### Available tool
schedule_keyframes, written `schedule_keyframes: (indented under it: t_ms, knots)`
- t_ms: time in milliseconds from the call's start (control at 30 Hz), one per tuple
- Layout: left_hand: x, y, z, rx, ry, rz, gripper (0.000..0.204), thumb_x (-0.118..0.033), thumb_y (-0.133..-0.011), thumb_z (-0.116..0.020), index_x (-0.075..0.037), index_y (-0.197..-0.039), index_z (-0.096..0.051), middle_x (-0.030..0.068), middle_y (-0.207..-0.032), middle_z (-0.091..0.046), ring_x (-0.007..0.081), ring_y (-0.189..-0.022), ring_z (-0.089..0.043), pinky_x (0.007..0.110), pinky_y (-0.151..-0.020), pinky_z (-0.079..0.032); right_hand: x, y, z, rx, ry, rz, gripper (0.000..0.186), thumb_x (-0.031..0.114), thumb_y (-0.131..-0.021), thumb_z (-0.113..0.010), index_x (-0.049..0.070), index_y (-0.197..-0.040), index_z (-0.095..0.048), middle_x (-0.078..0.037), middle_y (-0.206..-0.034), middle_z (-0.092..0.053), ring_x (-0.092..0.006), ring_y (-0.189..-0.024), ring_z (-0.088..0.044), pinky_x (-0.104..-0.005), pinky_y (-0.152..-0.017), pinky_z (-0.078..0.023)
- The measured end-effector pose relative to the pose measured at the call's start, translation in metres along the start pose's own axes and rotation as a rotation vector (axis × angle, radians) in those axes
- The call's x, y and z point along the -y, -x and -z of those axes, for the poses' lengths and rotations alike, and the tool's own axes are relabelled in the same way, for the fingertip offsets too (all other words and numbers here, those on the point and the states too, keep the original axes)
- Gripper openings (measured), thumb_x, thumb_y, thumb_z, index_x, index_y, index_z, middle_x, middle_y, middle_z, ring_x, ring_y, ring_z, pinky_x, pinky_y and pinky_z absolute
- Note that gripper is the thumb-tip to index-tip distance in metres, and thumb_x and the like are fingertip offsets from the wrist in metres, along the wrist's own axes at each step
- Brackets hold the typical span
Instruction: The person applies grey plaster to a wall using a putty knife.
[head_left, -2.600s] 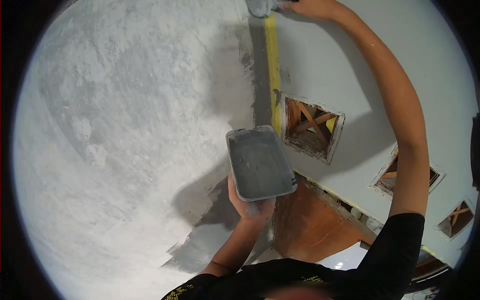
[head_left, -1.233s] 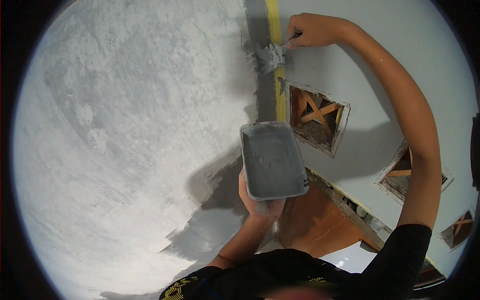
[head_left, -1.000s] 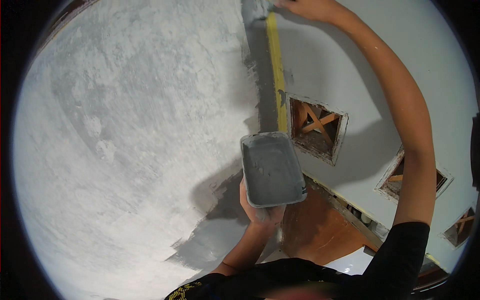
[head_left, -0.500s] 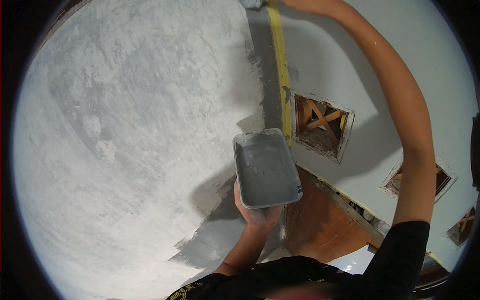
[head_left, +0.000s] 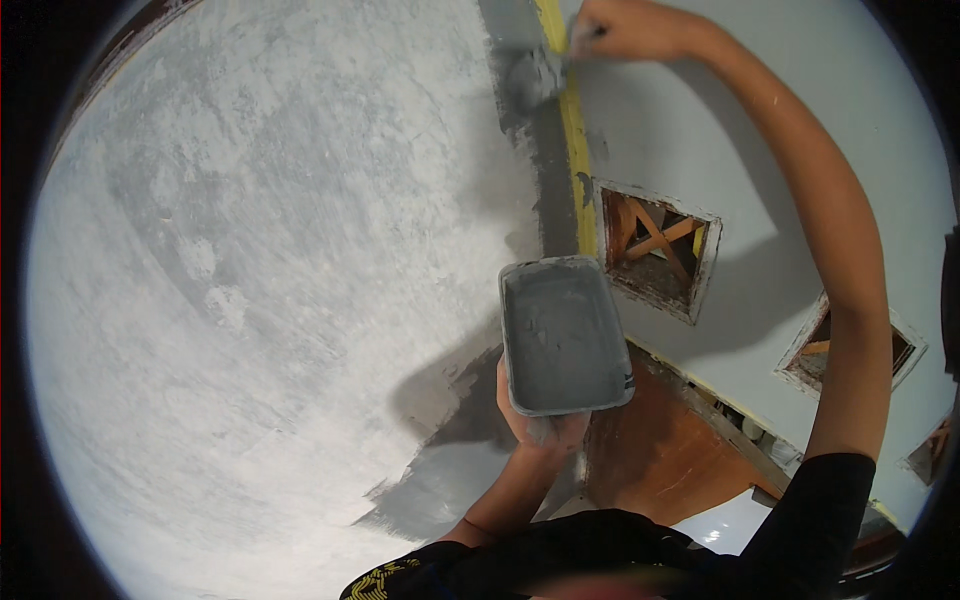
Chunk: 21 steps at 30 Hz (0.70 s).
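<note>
My left hand holds a rectangular plastic tub from below, tilted so its inside shows. Grey paint coats the bottom and walls. Up at the top, my right hand is closed around what looks like a paintbrush, smeared by motion. Its grey-coated end lies over the dark grey painted strip in the corner between two walls. Yellow masking tape runs along that strip, just beside the brush. Most of the brush handle is hidden in my fist.
The left wall is patchy white and grey, with a fresh grey area low down. On the pale right wall are diamond-set openings with crossed wooden slats. A brown wooden panel stands below.
My right hand has moved down the corner with the brush, bringing both further into view. The tub and my left hand appear slightly further right as the view shifts.
</note>
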<state>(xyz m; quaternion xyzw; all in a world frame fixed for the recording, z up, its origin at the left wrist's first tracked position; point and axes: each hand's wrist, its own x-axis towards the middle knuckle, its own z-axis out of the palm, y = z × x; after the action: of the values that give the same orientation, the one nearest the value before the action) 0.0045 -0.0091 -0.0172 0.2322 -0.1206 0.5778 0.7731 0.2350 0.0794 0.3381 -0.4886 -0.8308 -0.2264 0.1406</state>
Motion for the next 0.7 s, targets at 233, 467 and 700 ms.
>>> schedule_keyframes:
  t_ms: [233, 467, 700]
  knots:
    - [-0.005, -0.007, -0.005, -0.091, 0.006, -0.048, 0.046, -0.032, -0.103, -0.043, 0.0, -0.135, -0.054, 0.0162, -0.129, -0.063, 0.0311, -0.117, -0.064, 0.047, -0.1, -0.054, -0.016, -0.026, 0.041, -0.457, 0.094, -0.093, 0.023, 0.014, -0.079, -0.063, -0.008, -0.073, -0.061, -0.015, -0.056, -0.053, -0.0215, -0.052, -0.048, -0.042, -0.053, -0.042]
    - [-0.009, -0.014, 0.01, 0.06, 0.076, 0.016, 0.05, -0.035, -0.103, -0.05, -0.005, -0.143, -0.051, 0.0154, -0.144, -0.055, 0.0347, -0.129, -0.056, 0.053, -0.109, -0.046, -0.021, -0.049, 0.046, -0.878, 0.042, -0.219, 0.024, 0.016, -0.082, -0.066, -0.005, -0.092, -0.074, -0.031, -0.081, -0.068, -0.0393, -0.077, -0.072, -0.0477, -0.073, -0.054]
    - [-0.006, -0.017, 0.007, 0.066, 0.09, 0.017, 0.05, -0.035, -0.103, -0.049, -0.005, -0.143, -0.051, 0.0149, -0.144, -0.055, 0.0342, -0.129, -0.056, 0.053, -0.109, -0.046, -0.006, -0.054, 0.049, -0.984, 0.04, -0.197, 0.022, 0.014, -0.083, -0.064, -0.006, -0.088, -0.072, -0.031, -0.081, -0.067, -0.0429, -0.078, -0.071, -0.0489, -0.073, -0.054]
